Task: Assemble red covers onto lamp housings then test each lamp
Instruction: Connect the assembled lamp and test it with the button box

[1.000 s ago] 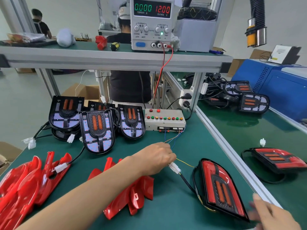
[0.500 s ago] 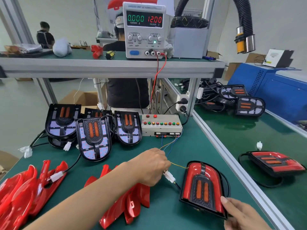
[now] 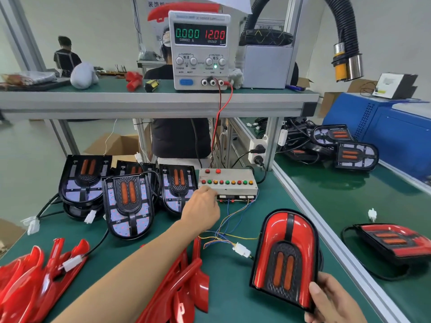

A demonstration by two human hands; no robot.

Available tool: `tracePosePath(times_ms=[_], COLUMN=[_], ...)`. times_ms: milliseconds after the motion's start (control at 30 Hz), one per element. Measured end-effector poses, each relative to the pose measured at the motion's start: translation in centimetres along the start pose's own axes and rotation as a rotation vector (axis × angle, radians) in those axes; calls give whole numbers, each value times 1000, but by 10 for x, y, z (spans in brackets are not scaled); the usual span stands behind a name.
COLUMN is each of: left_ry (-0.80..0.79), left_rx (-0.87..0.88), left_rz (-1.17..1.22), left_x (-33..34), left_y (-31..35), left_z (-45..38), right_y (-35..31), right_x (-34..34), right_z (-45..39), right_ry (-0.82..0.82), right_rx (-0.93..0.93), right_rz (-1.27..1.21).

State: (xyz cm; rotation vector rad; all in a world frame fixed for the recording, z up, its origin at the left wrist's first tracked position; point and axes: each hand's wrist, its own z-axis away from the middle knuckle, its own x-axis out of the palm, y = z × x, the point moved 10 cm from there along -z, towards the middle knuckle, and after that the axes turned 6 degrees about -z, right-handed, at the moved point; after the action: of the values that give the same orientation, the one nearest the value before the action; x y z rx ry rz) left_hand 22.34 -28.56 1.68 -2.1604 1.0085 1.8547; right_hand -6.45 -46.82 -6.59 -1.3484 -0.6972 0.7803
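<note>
Just past our left hand's [image 3: 202,209] curled fingertips, which touch the grey metal button box [image 3: 229,183], we could press the wrong button, while our right hand [image 3: 331,299] grips the red-covered black plastic lamp [image 3: 285,257] by its bottom corner and may drop it.

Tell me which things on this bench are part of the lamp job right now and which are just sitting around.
In use: covered lamp held by right hand; button box under left hand; power supply.
Idle: bare housings; loose red covers; yellow-black tool.
</note>
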Motion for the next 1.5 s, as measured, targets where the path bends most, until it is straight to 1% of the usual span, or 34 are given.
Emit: tracePosePath(times_ms=[133,333,467,667,733,900,1167,1367,1500], left_ry=[-51,-167,-195,-147,-160,-199,-150,-197,-192], left_rx=[-113,-164,-147,-102,-91,-42,-56,-21,-3], left_rz=[-46,-166,-252,-260,-286,-346,-290,-315,-286], left_x=[8,19,24,24,25,26,22,23,23], left_y=[-11,-25,-29,-31,-30,-23,-24,-22,-19], left_z=[-18,-35,-39,-38,-38,-39,-40,-40,-40], right_y=[3,5,6,5,4,-3,-2,-1,1], right_x=[-2,-1,-1,-4,-6,-3,-5,-5,-6], right_z=[-3,-5,-7,-6,-6,-6,-6,-7,-8], right_ry=[70,105,61,22,27,-25,-44,-48,-44], right_rx=[-113,-167,-154,-94,-83,-63,-86,-76,-62], right_rz=[97,60,37,-15,1,-4,68,66,58])
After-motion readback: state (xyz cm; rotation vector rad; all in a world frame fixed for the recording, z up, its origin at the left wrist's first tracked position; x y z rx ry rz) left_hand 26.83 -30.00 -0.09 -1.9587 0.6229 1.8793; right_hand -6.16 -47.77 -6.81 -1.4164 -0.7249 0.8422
